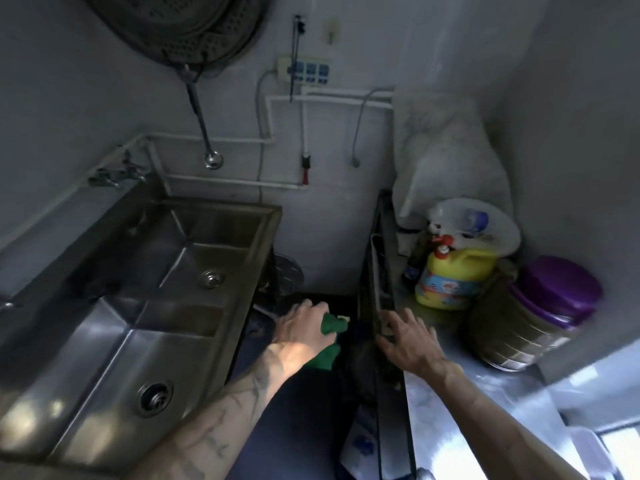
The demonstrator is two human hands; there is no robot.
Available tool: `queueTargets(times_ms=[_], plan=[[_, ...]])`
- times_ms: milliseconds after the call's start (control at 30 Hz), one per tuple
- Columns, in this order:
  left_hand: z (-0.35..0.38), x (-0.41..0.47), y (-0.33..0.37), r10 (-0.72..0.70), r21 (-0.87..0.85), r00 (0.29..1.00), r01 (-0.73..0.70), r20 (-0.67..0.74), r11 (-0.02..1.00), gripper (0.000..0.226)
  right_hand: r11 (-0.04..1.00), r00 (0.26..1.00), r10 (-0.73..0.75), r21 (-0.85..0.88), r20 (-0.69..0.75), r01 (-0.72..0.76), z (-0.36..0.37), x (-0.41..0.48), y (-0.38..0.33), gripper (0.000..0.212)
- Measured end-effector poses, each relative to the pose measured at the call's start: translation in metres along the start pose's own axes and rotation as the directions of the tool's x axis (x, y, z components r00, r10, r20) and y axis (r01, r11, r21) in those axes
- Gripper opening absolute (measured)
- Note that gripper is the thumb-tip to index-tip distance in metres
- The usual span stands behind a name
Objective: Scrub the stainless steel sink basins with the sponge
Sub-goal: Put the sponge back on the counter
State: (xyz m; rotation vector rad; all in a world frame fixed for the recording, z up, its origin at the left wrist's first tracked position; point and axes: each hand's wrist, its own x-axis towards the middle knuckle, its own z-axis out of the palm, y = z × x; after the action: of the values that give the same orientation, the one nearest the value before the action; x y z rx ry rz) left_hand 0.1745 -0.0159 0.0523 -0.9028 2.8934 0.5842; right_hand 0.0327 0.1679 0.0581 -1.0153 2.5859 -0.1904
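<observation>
A stainless steel sink (258,258) is set along the grey wall on the left, with a tap (114,173) mounted above its far left corner. Two basins are seen in it, the far basin (180,258) and the near basin (104,358), each with a round drain in its floor. On the wall above, a perforated metal tray (180,22) and a ladle (204,133) are hung, and a power strip (306,69) is fixed further right. In the dark gap just past the sink's right edge, the green sponge (332,325) is gripped in the left hand (303,329), with the fingers curled round it, outside both basins. The right hand (407,344) is laid at the left edge of a steel counter (450,410), its fingers spread wide and holding nothing. At the counter's far right corner a white sack (446,157), a yellow detergent jug (453,278) and a purple-lidded jar (547,306) are crowded together.
</observation>
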Motion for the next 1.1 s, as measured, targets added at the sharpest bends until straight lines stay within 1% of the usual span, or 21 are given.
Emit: queueTargets(times_ms=[167, 333, 433, 533, 600, 700, 767, 833, 900, 967, 1033, 1100], plan=[[0.008, 0.034, 0.065, 0.119, -0.048, 0.993, -0.119, -0.02, 0.992, 0.043, 0.998, 0.998, 0.057, 0.002, -0.02, -0.057, -0.022, 0.005, 0.051, 0.06], [0.023, 0.068, 0.137, 0.177, -0.093, 0.984, -0.177, 0.0, 0.98, 0.042, 0.997, 0.996, 0.077, 0.026, -0.045, -0.076, -0.042, 0.011, 0.105, 0.06], [0.037, 0.086, 0.176, 0.19, -0.15, 0.982, -0.186, 0.011, 0.971, 0.044, 0.993, 0.996, 0.057, 0.105, -0.07, -0.05, -0.053, 0.017, 0.133, 0.06], [0.055, 0.104, 0.205, 0.177, -0.207, 0.984, -0.17, 0.017, 0.963, 0.049, 0.985, 0.994, 0.007, 0.175, -0.111, 0.012, -0.058, 0.022, 0.153, 0.053], [0.07, 0.115, 0.217, 0.134, -0.263, 0.99, -0.12, 0.034, 0.957, 0.051, 0.977, 0.995, 0.003, 0.213, -0.098, 0.018, -0.057, 0.026, 0.163, 0.061], [0.099, 0.127, 0.221, 0.072, -0.366, 0.991, -0.027, 0.111, 0.93, 0.054, 0.968, 0.999, 0.015, 0.249, -0.045, -0.003, -0.04, 0.034, 0.175, 0.071], [0.117, 0.129, 0.212, 0.08, -0.391, 0.981, -0.004, 0.178, 0.92, 0.06, 0.969, 1.0, 0.023, 0.246, 0.001, -0.022, -0.022, 0.039, 0.182, 0.072], [0.133, 0.127, 0.196, 0.145, -0.319, 0.963, -0.066, 0.229, 0.945, 0.072, 0.973, 0.998, 0.031, 0.227, 0.05, -0.042, 0.001, 0.042, 0.188, 0.075], [0.151, 0.123, 0.176, 0.241, -0.138, 0.934, -0.211, 0.263, 0.968, 0.083, 0.985, 0.996, 0.034, 0.168, 0.083, -0.048, 0.027, 0.046, 0.194, 0.078], [0.169, 0.117, 0.16, 0.315, 0.006, 0.911, -0.328, 0.266, 0.945, 0.089, 0.996, 0.996, 0.029, 0.087, 0.085, -0.037, 0.052, 0.05, 0.197, 0.083], [0.187, 0.114, 0.151, 0.35, 0.055, 0.909, -0.371, 0.228, 0.927, 0.088, 1.0, 0.998, 0.028, 0.009, 0.054, -0.028, 0.072, 0.055, 0.199, 0.081], [0.202, 0.113, 0.152, 0.355, 0.074, 0.916, -0.373, 0.187, 0.925, 0.086, 0.999, 0.999, 0.032, -0.031, 0.004, -0.032, 0.085, 0.06, 0.203, 0.073]])
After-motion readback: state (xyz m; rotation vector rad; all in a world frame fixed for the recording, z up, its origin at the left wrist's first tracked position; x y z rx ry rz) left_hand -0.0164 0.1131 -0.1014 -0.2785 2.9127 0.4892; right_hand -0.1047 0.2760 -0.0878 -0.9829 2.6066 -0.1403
